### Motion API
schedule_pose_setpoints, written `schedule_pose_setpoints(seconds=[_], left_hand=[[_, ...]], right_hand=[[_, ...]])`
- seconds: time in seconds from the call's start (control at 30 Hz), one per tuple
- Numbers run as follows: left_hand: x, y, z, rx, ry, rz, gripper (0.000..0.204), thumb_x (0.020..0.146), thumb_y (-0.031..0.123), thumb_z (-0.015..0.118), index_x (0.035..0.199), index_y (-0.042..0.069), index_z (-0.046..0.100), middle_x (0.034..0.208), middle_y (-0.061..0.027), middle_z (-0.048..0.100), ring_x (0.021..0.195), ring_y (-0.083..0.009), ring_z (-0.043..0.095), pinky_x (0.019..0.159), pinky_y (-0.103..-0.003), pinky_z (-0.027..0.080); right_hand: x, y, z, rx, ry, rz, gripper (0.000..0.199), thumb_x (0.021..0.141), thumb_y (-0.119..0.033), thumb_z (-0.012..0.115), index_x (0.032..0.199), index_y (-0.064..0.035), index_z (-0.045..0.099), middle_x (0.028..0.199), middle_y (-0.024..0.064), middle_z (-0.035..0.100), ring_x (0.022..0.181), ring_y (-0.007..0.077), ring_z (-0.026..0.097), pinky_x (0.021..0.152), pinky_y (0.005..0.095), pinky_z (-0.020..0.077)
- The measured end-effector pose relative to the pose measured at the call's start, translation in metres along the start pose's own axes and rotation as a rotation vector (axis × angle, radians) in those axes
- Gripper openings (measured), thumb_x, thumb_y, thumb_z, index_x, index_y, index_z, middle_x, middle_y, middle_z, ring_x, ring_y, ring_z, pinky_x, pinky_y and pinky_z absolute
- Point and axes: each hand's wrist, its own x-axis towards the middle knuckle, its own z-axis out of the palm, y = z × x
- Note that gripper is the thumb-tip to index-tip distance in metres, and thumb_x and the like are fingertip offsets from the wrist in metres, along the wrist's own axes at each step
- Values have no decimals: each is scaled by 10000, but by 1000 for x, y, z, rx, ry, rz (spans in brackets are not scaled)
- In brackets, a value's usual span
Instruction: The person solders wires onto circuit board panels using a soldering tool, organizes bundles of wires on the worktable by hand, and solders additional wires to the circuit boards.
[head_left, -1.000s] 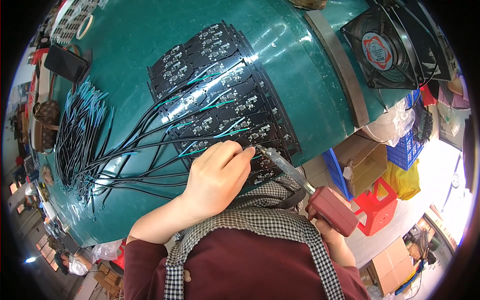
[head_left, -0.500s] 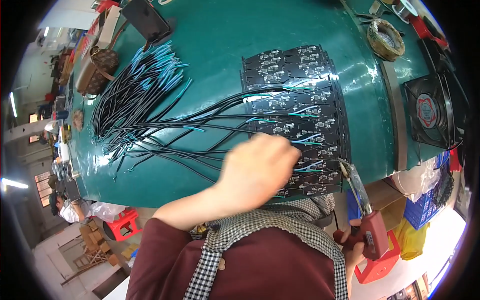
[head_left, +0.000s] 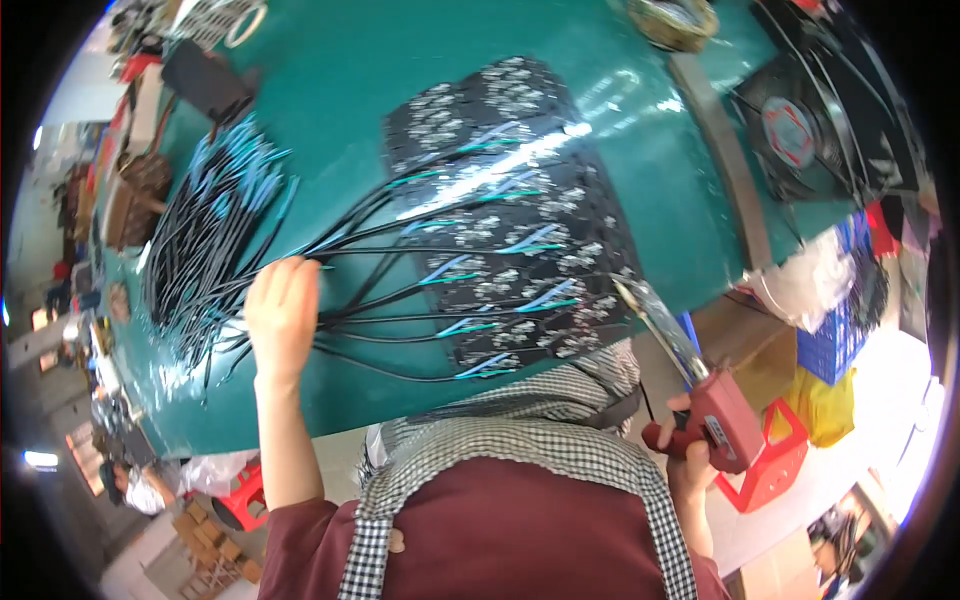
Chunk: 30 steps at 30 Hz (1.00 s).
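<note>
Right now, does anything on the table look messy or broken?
Nothing looks spilled or broken, though blur hides fine detail. Messiest is the heap of black cables, left of the circuit boards: its light-blue ends splay unevenly.

Left grip (head_left: 282,318) at black cables (head_left: 195,265), red soldering gun (head_left: 730,422) in right grip (head_left: 692,468)
</note>
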Motion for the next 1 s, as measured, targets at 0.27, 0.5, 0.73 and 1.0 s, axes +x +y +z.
schedule_pose_setpoints(seconds=[0.27, 0.5, 0.73, 1.0], left_hand=[[22, 37, 2, -338, 320, -26, 106, 786, -46, 564, 883, -7, 547, 803, -113, 563, 699, -240, 553, 629, -325, 452], [46, 151, 4, -459, 118, 680, 265, 651, 42, 650, 907, -26, 646, 820, -82, 589, 626, -124, 545, 478, -197, 433], [43, 159, 18, -462, 107, 554, 311, 621, 45, 618, 920, -35, 650, 827, -96, 555, 586, -151, 524, 485, -236, 450], [42, 159, 21, -437, 93, 555, 334, 613, 48, 606, 935, -29, 653, 811, -89, 539, 581, -144, 517, 476, -224, 445]], right_hand=[[-10, -1, -7, 47, 22, -23, 779, 748, -508, 698, 1236, 25, 409, 1018, 163, 581, 581, 140, 527, 514, 252, 430], [-15, -7, -17, 101, -79, 114, 781, 673, -469, 774, 1132, 104, 507, 845, 87, 617, 587, 123, 542, 535, 239, 424], [-27, 12, -25, 75, -51, 120, 734, 688, -386, 757, 1193, 83, 504, 772, 71, 623, 579, 100, 550, 540, 228, 445], [-29, 25, -32, -2, -113, 47, 715, 693, -335, 753, 1211, 83, 491, 846, 88, 652, 607, 128, 587, 577, 242, 478]])
